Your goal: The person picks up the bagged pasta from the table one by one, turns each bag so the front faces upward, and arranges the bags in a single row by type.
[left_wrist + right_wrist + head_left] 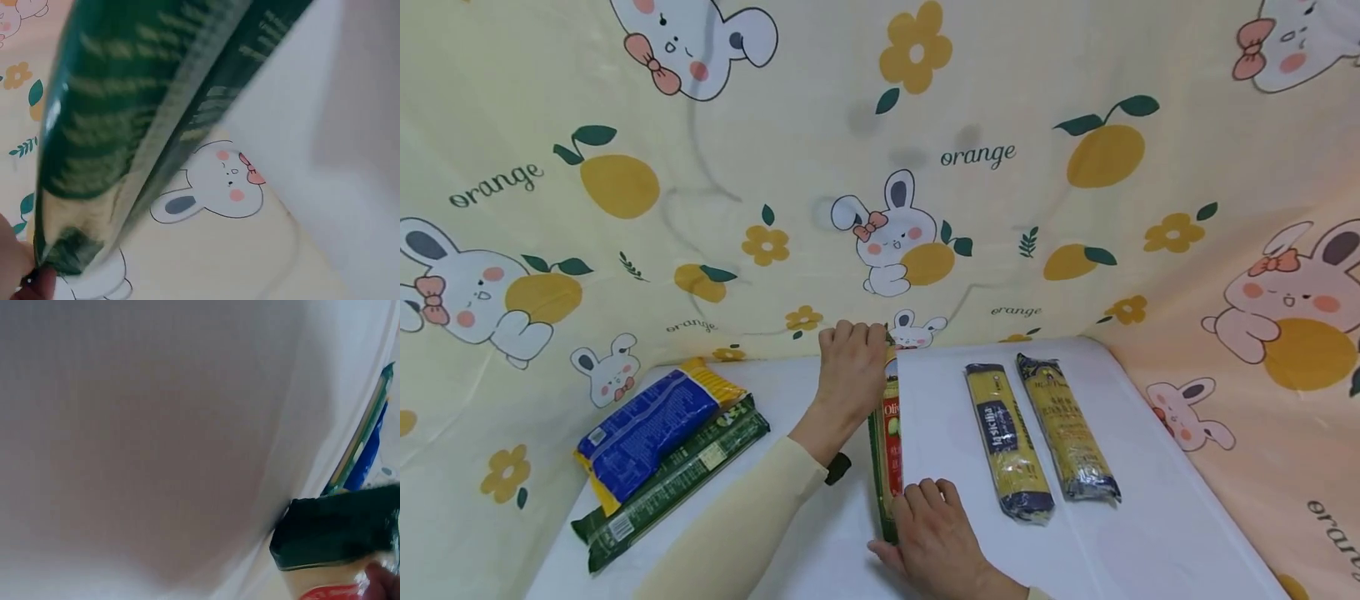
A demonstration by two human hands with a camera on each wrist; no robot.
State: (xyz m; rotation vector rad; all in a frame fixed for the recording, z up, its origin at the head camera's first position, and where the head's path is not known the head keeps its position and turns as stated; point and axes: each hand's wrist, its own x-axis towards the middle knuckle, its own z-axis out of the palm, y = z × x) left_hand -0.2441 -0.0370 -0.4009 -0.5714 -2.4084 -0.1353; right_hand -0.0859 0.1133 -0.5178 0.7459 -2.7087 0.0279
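Note:
A long green packet point(892, 442) with a red label reading "Oliv" stands on its narrow side in the middle of the white table. My left hand point(853, 375) grips its far end from above. In the left wrist view its fingertips point(44, 281) pinch the crimped tip of the packet point(112, 112). At the near end, my right hand point(936, 533) holds the packet with curled fingers, the thumb out to the left. The right wrist view shows a fingertip point(380, 578) against the packet's dark green end point(337, 528).
To the left, a blue and yellow packet point(651, 429) lies partly over another green packet point(677, 483). On the right lie two yellow pasta packets, one with a dark blue label point(1003, 442) and one further right point(1067, 429). A patterned cloth point(820, 125) rises behind the table point(932, 450).

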